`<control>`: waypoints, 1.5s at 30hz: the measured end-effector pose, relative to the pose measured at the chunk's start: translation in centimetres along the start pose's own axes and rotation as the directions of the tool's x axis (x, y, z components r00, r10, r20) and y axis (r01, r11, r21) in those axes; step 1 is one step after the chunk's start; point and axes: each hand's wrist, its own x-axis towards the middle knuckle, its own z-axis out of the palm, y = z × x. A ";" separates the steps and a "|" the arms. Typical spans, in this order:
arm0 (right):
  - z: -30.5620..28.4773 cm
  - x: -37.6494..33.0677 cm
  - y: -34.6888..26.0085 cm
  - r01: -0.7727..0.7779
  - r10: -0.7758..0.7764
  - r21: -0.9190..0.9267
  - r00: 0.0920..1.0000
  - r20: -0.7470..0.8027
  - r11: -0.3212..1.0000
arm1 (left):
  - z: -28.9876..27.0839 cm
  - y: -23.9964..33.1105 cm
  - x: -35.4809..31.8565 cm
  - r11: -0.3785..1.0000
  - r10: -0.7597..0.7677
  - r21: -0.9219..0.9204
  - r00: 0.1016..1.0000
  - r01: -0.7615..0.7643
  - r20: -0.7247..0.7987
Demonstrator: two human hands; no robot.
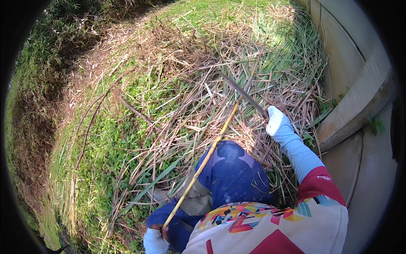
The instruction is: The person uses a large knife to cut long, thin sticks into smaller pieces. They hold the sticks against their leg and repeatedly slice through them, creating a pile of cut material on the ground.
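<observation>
My left hand point(157, 238), in a pale glove or sleeve with bare fingers, is closed round the lower end of a long, yellow, jointed cane stalk point(204, 164). The stalk slants up and away to the right, past my bent knee in blue trousers point(237, 173). My right hand point(277, 120), similarly covered, grips a machete point(244, 93) by its handle. Its dark, slightly curved blade points up and left, crossing over the stalk's upper part in this view. Whether blade and stalk touch, I cannot tell.
Dry, straw-coloured leaves point(203, 97) litter the ground ahead, with long green leaves point(292, 55) heaped at the far right. A pale concrete wall with a sloping buttress point(355, 101) borders the right. Low green plants point(114, 144) and a brown bent branch point(91, 120) lie left.
</observation>
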 end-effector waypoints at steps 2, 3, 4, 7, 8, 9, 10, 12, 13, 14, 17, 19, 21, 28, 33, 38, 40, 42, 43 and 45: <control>1.2 -4.4 -1.6 0.246 -0.269 -0.239 0.961 -0.065 0.939 | 0.2 2.1 1.6 0.997 0.060 -0.036 0.995 -0.062 -0.075; 1.0 -6.1 -3.7 0.260 -0.258 -0.157 0.965 0.033 0.953 | 0.1 3.0 2.0 0.996 0.080 -0.039 0.990 -0.085 -0.115; 1.4 -7.2 -4.6 0.295 -0.281 -0.137 0.953 0.112 0.946 | 0.8 1.8 2.0 0.997 0.046 0.058 0.994 -0.041 -0.095; 1.9 -8.5 -7.1 0.316 -0.304 -0.001 0.916 0.260 0.949 | 3.4 -2.6 3.0 0.977 -0.057 0.201 0.997 0.066 -0.048; 2.7 -8.5 -7.2 0.324 -0.318 0.028 0.905 0.284 0.946 | 3.3 -3.2 2.2 0.967 -0.094 0.236 0.995 0.095 -0.016; 3.1 -8.3 -7.0 0.329 -0.325 0.042 0.895 0.304 0.944 | 1.0 1.0 2.7 0.959 -0.122 0.261 0.992 0.113 0.018; 3.4 -7.8 -6.6 0.308 -0.297 0.012 0.906 0.301 0.951 | -0.8 3.4 2.6 0.946 -0.156 0.293 0.987 0.137 0.046; 3.9 -6.1 -4.9 0.273 -0.250 -0.035 0.921 0.298 0.962 | -1.8 3.7 1.7 0.969 -0.074 0.241 0.996 0.062 0.040; 3.4 -4.8 -4.3 0.260 -0.232 -0.107 0.948 0.219 0.960 | -2.0 3.6 1.3 0.977 -0.034 0.212 0.999 0.025 0.038; 2.4 -3.1 -3.9 0.105 -0.079 -0.109 0.973 0.216 0.988 | -1.9 3.0 0.9 0.984 -0.046 0.174 0.998 0.037 0.043; 2.5 3.6 3.2 -0.192 0.210 -0.165 0.973 0.097 0.967 | 4.4 -8.0 -2.6 0.801 -0.267 -0.519 0.954 0.299 0.137; 2.9 4.9 7.2 -0.277 0.261 -0.201 0.960 -0.103 0.939 | 3.2 -4.4 -2.1 0.929 -0.148 -0.331 0.986 0.166 0.078; 4.4 4.5 9.3 -0.198 0.180 -0.113 0.972 -0.151 0.974 | 0.9 -0.6 -1.3 0.978 -0.065 -0.193 0.996 0.076 0.063; 3.6 -6.1 -3.8 0.326 -0.327 -0.083 0.945 0.010 0.942 | -0.5 2.1 0.9 0.985 -0.131 0.108 0.991 0.132 -0.013; 3.4 -5.7 -8.2 0.304 -0.296 0.022 0.907 0.300 0.953 | -0.9 2.2 1.6 0.964 -0.109 0.242 0.993 0.114 -0.034; 4.2 -3.1 -4.8 0.406 -0.398 0.028 0.877 0.270 0.913 | -2.2 3.5 1.8 0.991 -0.013 0.131 1.000 0.014 -0.008; 3.8 -2.3 -4.1 0.363 -0.332 -0.014 0.868 0.369 0.932 | -1.2 2.2 1.9 0.991 -0.045 0.125 0.998 0.040 0.042; 3.9 -2.3 -4.5 0.355 -0.320 -0.044 0.883 0.343 0.934 | -0.8 1.7 2.0 0.994 -0.093 0.064 0.994 0.089 0.061; 3.9 -3.0 -5.2 0.356 -0.329 -0.044 0.898 0.293 0.933 | -1.1 2.1 2.1 0.992 -0.126 0.013 0.990 0.125 0.060; 4.1 -4.4 -5.7 0.343 -0.335 -0.012 0.922 0.192 0.939 | -1.7 2.6 2.3 0.986 -0.164 0.020 0.984 0.163 0.075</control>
